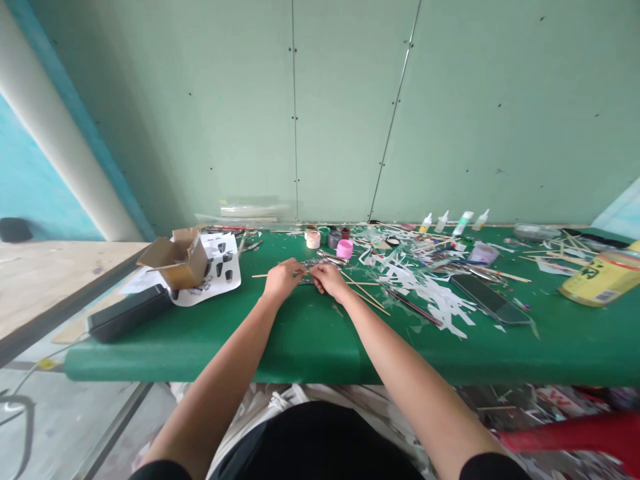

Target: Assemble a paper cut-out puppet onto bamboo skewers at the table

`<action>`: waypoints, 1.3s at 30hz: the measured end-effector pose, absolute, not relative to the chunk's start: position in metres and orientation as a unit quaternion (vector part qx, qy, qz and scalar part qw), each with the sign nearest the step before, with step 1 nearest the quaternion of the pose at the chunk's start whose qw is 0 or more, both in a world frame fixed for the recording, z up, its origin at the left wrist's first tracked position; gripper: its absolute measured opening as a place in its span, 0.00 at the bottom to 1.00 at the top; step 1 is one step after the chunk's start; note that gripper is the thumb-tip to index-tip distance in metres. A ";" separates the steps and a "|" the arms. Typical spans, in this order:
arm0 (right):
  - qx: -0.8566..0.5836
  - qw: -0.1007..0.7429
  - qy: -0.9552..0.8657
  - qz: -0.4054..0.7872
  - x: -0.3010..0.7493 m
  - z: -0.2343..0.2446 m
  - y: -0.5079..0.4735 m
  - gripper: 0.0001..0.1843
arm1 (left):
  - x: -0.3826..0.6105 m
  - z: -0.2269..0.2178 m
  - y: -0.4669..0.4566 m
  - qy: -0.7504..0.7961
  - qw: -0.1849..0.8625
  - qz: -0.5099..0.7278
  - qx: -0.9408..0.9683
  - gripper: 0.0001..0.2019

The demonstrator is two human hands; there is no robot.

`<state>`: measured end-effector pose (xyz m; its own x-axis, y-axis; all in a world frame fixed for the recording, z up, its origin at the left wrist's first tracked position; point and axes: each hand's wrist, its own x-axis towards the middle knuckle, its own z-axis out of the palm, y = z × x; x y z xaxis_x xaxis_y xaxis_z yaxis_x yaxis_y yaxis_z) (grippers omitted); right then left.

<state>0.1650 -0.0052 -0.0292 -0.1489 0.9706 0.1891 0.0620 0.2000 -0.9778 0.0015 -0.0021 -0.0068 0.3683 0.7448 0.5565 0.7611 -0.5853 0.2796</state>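
My left hand [284, 279] and my right hand [329, 278] meet over the green tabletop, fingers pinched close together. A thin wooden stick [259, 276] pokes out to the left of my left hand, and both hands appear closed on it at the middle. Fingers hide most of the grip, so I cannot tell whether the stick end [367, 284] on the right is the same piece. Loose sticks [373, 302] lie slanting beside my right hand. Just beyond the fingers are paint jars, a pink one [345, 249] and a peach one [313, 239] among them.
Left stand a cardboard box [187, 270] on printed paper [230, 283] and a dark oblong case [130, 313]. To the right lie white paper scraps [420, 290], a phone [490, 299] and a yellow canister [603, 279]. Glue bottles [463, 223] stand near the wall.
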 end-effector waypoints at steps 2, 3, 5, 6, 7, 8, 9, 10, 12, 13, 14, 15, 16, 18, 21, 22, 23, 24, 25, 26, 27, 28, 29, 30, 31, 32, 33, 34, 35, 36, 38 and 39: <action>-0.436 0.501 -0.598 0.448 0.165 -0.028 -0.006 0.20 | -0.001 -0.007 -0.001 -0.466 0.003 -0.335 -0.819 0.08; -0.439 0.507 -0.597 0.440 0.165 -0.028 -0.006 0.20 | -0.002 -0.007 -0.001 -0.468 -0.002 -0.337 -0.817 0.09; -0.441 0.517 -0.599 0.424 0.165 -0.027 -0.007 0.20 | -0.003 -0.007 0.000 -0.469 -0.012 -0.338 -0.816 0.10; -0.441 0.521 -0.600 0.417 0.166 -0.027 -0.007 0.20 | -0.003 -0.007 0.000 -0.467 -0.016 -0.338 -0.816 0.10; -0.441 0.524 -0.601 0.411 0.166 -0.027 -0.008 0.20 | -0.003 -0.007 0.000 -0.465 -0.021 -0.339 -0.818 0.10; -0.442 0.526 -0.603 0.406 0.167 -0.027 -0.008 0.20 | -0.002 -0.008 0.000 -0.462 -0.025 -0.338 -0.819 0.10; -0.443 0.527 -0.604 0.401 0.167 -0.027 -0.008 0.19 | -0.002 -0.008 0.001 -0.458 -0.029 -0.338 -0.822 0.10; -0.444 0.527 -0.606 0.397 0.167 -0.027 -0.008 0.19 | -0.002 -0.008 0.001 -0.454 -0.034 -0.337 -0.824 0.10; -0.447 0.525 -0.611 0.389 0.167 -0.027 -0.008 0.19 | -0.001 -0.009 0.001 -0.446 -0.040 -0.337 -0.828 0.09; -0.449 0.524 -0.614 0.384 0.167 -0.027 -0.008 0.19 | -0.001 -0.009 0.001 -0.443 -0.043 -0.338 -0.829 0.09; -0.451 0.523 -0.617 0.377 0.166 -0.027 -0.008 0.19 | -0.001 -0.010 0.002 -0.441 -0.045 -0.339 -0.830 0.09; -0.453 0.522 -0.621 0.370 0.166 -0.027 -0.009 0.19 | -0.001 -0.010 0.002 -0.439 -0.046 -0.340 -0.830 0.09; -0.454 0.521 -0.626 0.361 0.166 -0.027 -0.009 0.19 | -0.001 -0.010 0.003 -0.438 -0.048 -0.342 -0.830 0.09; -0.457 0.520 -0.637 0.339 0.166 -0.026 -0.010 0.18 | -0.001 -0.011 0.003 -0.436 -0.050 -0.346 -0.829 0.10; -0.460 0.521 -0.657 0.293 0.166 -0.024 -0.012 0.17 | -0.001 -0.011 0.003 -0.433 -0.054 -0.351 -0.829 0.10; -0.460 0.523 -0.663 0.274 0.166 -0.023 -0.013 0.17 | 0.000 -0.011 0.003 -0.432 -0.056 -0.353 -0.828 0.10; -0.461 0.525 -0.668 0.255 0.165 -0.022 -0.014 0.16 | 0.000 -0.011 0.003 -0.431 -0.057 -0.355 -0.827 0.10; -0.463 0.526 -0.673 0.237 0.165 -0.021 -0.015 0.15 | 0.001 -0.012 0.003 -0.431 -0.058 -0.358 -0.826 0.10; -0.464 0.526 -0.677 0.221 0.165 -0.021 -0.015 0.15 | 0.001 -0.012 0.003 -0.431 -0.059 -0.361 -0.825 0.10; -0.466 0.525 -0.681 0.207 0.164 -0.021 -0.016 0.14 | 0.002 -0.012 0.003 -0.432 -0.060 -0.364 -0.823 0.10; -0.469 0.524 -0.684 0.195 0.164 -0.021 -0.017 0.13 | 0.002 -0.012 0.003 -0.432 -0.061 -0.366 -0.822 0.09; -0.472 0.521 -0.687 0.184 0.164 -0.021 -0.018 0.12 | 0.003 -0.012 0.004 -0.432 -0.062 -0.369 -0.821 0.09; -0.475 0.518 -0.690 0.176 0.163 -0.021 -0.018 0.12 | 0.003 -0.013 0.004 -0.432 -0.063 -0.371 -0.819 0.09; -0.478 0.515 -0.692 0.168 0.163 -0.022 -0.018 0.12 | 0.003 -0.013 0.004 -0.432 -0.063 -0.373 -0.819 0.09; -0.481 0.512 -0.694 0.161 0.163 -0.022 -0.018 0.11 | 0.004 -0.013 0.004 -0.432 -0.063 -0.374 -0.818 0.09; -0.483 0.509 -0.695 0.155 0.163 -0.022 -0.018 0.11 | 0.004 -0.013 0.004 -0.432 -0.063 -0.375 -0.818 0.09; -0.486 0.506 -0.696 0.149 0.162 -0.023 -0.017 0.11 | 0.004 -0.013 0.004 -0.432 -0.063 -0.376 -0.818 0.09; -0.489 0.504 -0.697 0.145 0.162 -0.023 -0.017 0.11 | 0.004 -0.013 0.004 -0.432 -0.063 -0.376 -0.817 0.09; -0.493 0.502 -0.696 0.142 0.162 -0.023 -0.017 0.11 | 0.005 -0.013 0.004 -0.432 -0.062 -0.376 -0.817 0.09; -0.496 0.501 -0.695 0.139 0.161 -0.024 -0.016 0.11 | 0.005 -0.013 0.004 -0.433 -0.061 -0.376 -0.817 0.09; -0.503 0.499 -0.693 0.137 0.160 -0.025 -0.015 0.10 | 0.006 -0.013 0.003 -0.437 -0.059 -0.375 -0.816 0.08; -0.506 0.498 -0.691 0.138 0.160 -0.025 -0.015 0.10 | 0.006 -0.013 0.003 -0.438 -0.057 -0.374 -0.815 0.08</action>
